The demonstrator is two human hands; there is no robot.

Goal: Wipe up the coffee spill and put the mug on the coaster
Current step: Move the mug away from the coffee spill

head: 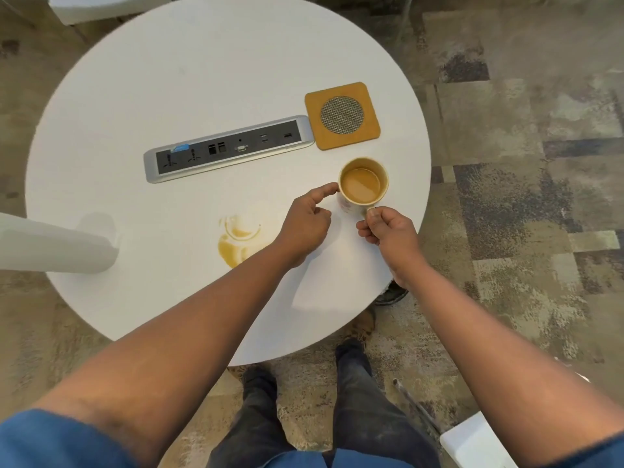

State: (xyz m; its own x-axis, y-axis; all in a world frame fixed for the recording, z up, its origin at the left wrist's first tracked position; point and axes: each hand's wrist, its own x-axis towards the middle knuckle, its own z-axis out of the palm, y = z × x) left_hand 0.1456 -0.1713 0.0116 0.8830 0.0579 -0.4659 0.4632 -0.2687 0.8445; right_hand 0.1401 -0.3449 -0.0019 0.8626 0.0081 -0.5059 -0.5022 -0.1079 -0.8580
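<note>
Where coffee spill [241, 239] stains smooth round table [202, 62], ceramic mug [363, 185], square cork coaster [342, 115].

Single head-worn wide-angle view, looking steeply down from standing height onto a round white table [189, 62]; carpet fills the 3 o'clock side.

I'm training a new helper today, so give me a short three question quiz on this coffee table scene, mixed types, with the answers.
1. True or false: the mug already sits on the coaster.
2. Multiple choice: the coffee spill lies (A) left of the left hand, (B) on the coaster, (C) inside the power socket strip.
3. Fill in: the right hand pinches the mug's ____.

Key:
1. False; it stands on the white round table, just short of the coaster.
2. A
3. handle
</note>
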